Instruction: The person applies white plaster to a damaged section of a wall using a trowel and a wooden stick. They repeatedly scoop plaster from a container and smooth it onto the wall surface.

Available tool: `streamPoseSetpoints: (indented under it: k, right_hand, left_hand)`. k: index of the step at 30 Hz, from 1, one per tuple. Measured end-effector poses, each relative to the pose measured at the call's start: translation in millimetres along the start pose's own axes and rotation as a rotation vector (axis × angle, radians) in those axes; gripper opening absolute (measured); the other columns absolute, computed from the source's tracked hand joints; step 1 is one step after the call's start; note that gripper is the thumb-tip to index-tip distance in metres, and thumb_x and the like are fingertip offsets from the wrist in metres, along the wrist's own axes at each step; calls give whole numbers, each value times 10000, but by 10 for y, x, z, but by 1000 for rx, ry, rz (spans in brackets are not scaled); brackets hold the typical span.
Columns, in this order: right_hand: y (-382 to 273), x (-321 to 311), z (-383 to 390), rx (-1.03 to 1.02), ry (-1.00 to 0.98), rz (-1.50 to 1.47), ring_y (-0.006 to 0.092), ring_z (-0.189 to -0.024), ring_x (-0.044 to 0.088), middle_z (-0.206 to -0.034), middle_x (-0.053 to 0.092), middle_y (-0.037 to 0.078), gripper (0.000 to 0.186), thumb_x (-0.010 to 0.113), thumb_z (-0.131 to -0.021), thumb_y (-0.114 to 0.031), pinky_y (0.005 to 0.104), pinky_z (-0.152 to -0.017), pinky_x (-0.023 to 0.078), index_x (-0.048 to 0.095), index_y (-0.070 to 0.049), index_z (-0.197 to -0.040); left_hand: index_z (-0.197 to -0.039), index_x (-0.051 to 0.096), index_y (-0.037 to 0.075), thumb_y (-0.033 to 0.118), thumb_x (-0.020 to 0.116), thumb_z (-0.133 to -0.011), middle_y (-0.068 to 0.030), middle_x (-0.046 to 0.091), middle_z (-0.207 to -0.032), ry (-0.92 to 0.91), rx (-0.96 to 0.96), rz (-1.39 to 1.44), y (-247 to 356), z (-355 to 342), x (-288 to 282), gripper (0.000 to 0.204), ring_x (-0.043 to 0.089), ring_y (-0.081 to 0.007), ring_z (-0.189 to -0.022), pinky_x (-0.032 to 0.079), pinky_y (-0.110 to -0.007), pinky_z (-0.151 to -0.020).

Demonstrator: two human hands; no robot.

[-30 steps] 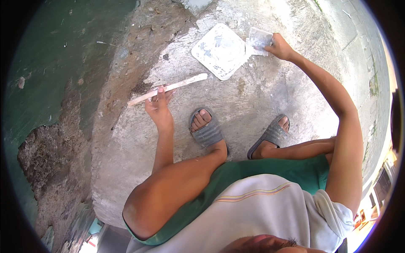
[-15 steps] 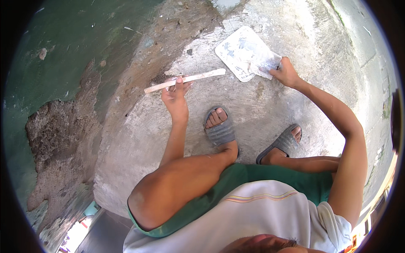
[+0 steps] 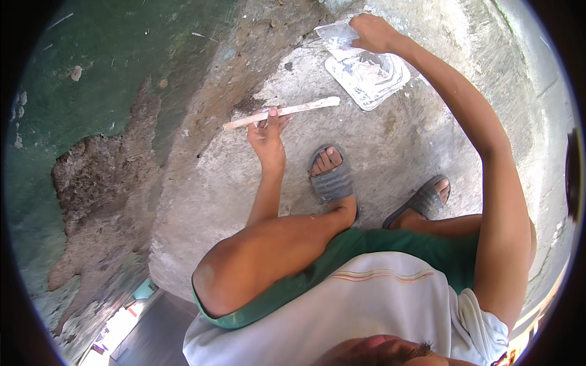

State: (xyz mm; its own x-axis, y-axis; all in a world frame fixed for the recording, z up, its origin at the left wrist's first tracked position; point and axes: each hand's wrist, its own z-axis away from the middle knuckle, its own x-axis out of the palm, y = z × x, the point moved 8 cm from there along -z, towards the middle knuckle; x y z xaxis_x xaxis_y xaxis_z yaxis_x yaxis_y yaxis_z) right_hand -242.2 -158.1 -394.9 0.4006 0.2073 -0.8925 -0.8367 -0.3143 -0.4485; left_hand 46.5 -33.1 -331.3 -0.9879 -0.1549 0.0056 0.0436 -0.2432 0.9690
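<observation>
While the left hand (image 3: 267, 141) grips a slim, flat stick (image 3: 311, 106), thumb pressed on top and fingers curled below, the right hand (image 3: 373, 33) pinches a thin, cloudy sheet (image 3: 336, 38) by its edge! Look at that stick: bare, tan wood to the left of the gripping fingers, chalky white coating out to their right. And the sheet is flat, straight-edged, smeared pale. Just below the right hand sits a square plastic tray (image 3: 354, 94), round-cornered, streaked with thick white paste (image 3: 375, 76) in swirling ridges. It lies beyond the left hand and to its right, near the stick's white tip but apart from it. The sheet overlaps the tray's far edge; whether they touch, I can't tell. Rough, blotchy concrete (image 3: 244, 177) spreads beneath both hands.
</observation>
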Motion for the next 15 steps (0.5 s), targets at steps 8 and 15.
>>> streamPoseSetpoints:
  k: [8, 15]
  right_hand:
    - [-312, 256, -112, -254, -194, -12, 360, -970, 584, -926, 607, 188, 289, 713, -722, -192, 428, -856, 473, 590, 22, -872]
    - [-536, 376, -172, -451, -352, 84, 338, -938, 625, -918, 651, 160, 371, 785, -704, -249, 428, -806, 509, 636, 13, -920]
  left_hand:
    - [-1093, 491, -2, 132, 611, -930, -155, 597, -1042, 60, -10, 9, 8, -3, -164, 243, 668, -290, -899, 576, -406, -808]
    - [-1100, 487, -4, 122, 610, -929, -161, 592, -1044, 18, 4, 10, 4, -60, -144, 246, 671, -305, -905, 584, -421, -791]
